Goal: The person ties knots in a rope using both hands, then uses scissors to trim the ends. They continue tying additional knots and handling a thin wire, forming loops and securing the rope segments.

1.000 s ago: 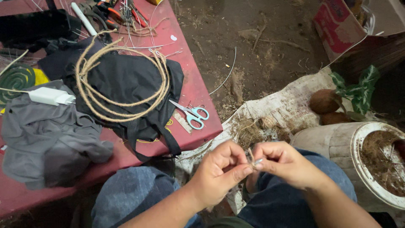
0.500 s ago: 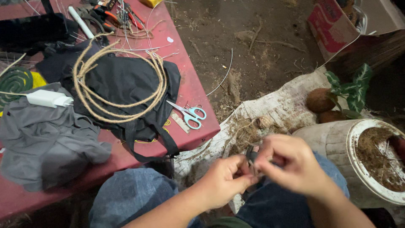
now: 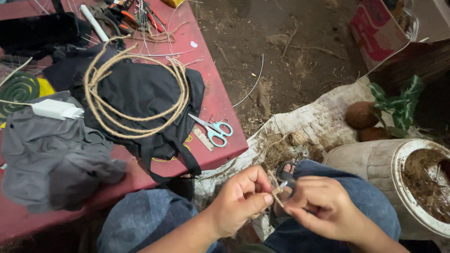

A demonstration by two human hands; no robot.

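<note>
Your hands have dropped lower since before; your left hand [image 3: 239, 201] and right hand [image 3: 318, 206] both pinch a short twine piece [image 3: 275, 189] between their fingertips, over your knees.

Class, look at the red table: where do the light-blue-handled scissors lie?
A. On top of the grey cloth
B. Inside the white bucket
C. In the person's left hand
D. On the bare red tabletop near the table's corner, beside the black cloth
D: the scissors lie flat on the red table near its corner, just right of the black cloth, away from both hands.
</note>
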